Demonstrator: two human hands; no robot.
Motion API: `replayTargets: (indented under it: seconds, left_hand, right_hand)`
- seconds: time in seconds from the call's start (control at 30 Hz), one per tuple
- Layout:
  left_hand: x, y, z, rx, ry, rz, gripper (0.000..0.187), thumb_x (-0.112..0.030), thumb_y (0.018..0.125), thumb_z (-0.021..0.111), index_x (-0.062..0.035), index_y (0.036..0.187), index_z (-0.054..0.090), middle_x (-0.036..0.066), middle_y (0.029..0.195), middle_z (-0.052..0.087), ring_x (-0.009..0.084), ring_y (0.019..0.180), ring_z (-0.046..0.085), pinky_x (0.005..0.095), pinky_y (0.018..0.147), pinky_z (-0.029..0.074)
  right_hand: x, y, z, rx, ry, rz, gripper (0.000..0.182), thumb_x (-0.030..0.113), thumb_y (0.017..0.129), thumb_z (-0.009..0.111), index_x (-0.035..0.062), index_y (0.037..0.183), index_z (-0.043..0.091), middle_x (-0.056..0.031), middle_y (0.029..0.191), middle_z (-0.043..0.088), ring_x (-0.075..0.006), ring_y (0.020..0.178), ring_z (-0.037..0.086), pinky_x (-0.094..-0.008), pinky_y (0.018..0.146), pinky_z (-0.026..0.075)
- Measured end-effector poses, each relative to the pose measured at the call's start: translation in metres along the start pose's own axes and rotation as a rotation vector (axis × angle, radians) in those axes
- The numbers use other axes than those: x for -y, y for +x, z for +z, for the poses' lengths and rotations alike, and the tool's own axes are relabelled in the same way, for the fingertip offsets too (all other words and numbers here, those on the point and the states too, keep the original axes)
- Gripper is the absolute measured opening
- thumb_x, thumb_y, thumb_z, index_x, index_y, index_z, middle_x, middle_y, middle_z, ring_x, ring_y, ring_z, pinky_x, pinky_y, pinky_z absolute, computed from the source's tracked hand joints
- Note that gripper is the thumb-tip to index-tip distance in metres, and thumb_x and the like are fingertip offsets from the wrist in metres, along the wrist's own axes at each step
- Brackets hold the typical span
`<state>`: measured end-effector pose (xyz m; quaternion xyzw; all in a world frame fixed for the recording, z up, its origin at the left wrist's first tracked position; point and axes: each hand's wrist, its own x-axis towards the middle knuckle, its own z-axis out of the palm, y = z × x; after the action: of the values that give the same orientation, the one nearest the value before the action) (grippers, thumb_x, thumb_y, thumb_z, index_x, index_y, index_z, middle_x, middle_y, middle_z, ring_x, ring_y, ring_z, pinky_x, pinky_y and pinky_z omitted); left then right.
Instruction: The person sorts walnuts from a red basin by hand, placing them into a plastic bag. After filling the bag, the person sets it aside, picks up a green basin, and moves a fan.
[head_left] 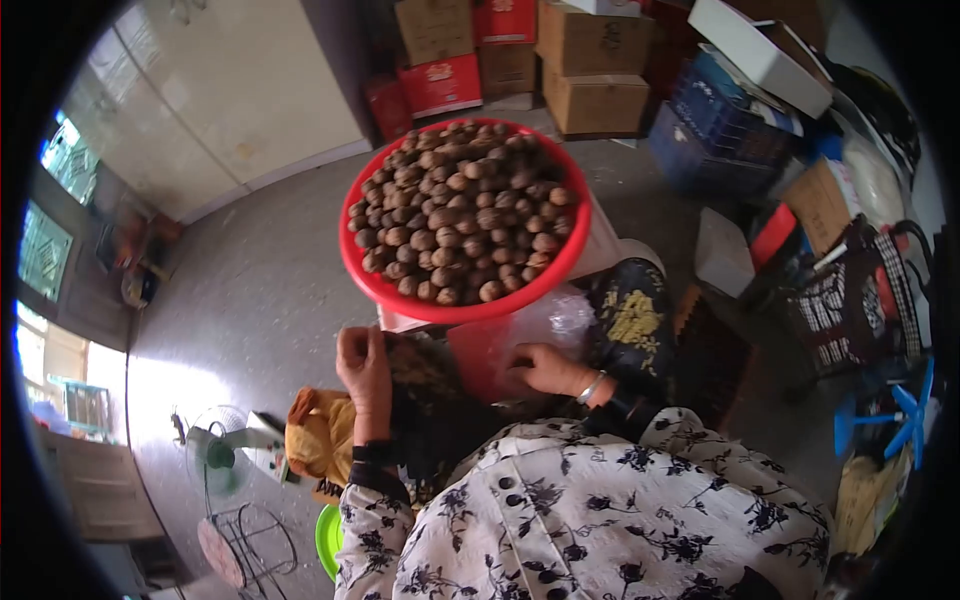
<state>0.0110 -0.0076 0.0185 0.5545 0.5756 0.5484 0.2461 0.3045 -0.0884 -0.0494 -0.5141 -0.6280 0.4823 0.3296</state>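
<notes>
A red basin [362, 275] heaped with brown walnuts [445, 215] stands in front of me. My left hand [363, 368] is raised just below the basin's left front edge, its fingers curled together. Anything inside those fingers is too small or hidden to make out. Over my lap is my right hand [548, 370], with a bracelet [591, 387] at the wrist. Its fingers are bent inward and point left; what they hold, if anything, is hidden. Beside it, a clear plastic bag [565, 318] lies over something red on my lap.
Cardboard boxes [598, 103] and red boxes [440, 84] are stacked behind the basin. Blue crates [715, 125] and a checked bag [840, 310] stand to the right. On the left are a fan [217, 455], a round stool [240, 545] and a green basin [328, 540].
</notes>
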Motion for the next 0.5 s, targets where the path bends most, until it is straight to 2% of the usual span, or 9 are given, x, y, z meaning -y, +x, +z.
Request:
replayTargets:
  seconds: [0.17, 0.3, 0.5]
  left_hand:
    - [-0.006, -0.008, 0.010, -0.016, 0.289, 0.057, 0.018, -0.013, 0.089, 0.072, -0.0046, 0.080, 0.059, 0.006, 0.071, 0.060, 0.0162, 0.063, 0.057, 0.0321, 0.063, 0.048]
    - [-0.002, -0.009, 0.012, -0.013, 0.309, 0.113, 0.017, -0.013, 0.088, 0.072, -0.0052, 0.080, 0.060, 0.007, 0.071, 0.059, 0.0183, 0.062, 0.056, 0.0333, 0.062, 0.048]
    - [-0.004, -0.010, 0.016, 0.019, 0.388, 0.196, 0.016, -0.012, 0.088, 0.071, -0.0053, 0.079, 0.060, 0.006, 0.070, 0.057, 0.0197, 0.060, 0.056, 0.0343, 0.059, 0.047]
  right_hand:
    - [-0.003, 0.000, -0.006, -0.070, -0.003, 0.048, 0.015, 0.016, 0.086, 0.072, 0.0019, 0.091, 0.070, -0.0138, 0.086, 0.073, -0.0260, 0.082, 0.071, -0.0363, 0.078, 0.054]
    - [-0.006, -0.001, -0.010, -0.144, -0.034, 0.057, 0.014, 0.015, 0.086, 0.071, 0.0024, 0.092, 0.070, -0.0144, 0.086, 0.073, -0.0276, 0.083, 0.072, -0.0372, 0.077, 0.055]
    - [-0.003, 0.001, -0.035, -0.514, -0.153, 0.062, 0.009, 0.013, 0.087, 0.066, 0.0043, 0.091, 0.067, -0.0163, 0.087, 0.072, -0.0356, 0.085, 0.071, -0.0412, 0.076, 0.056]
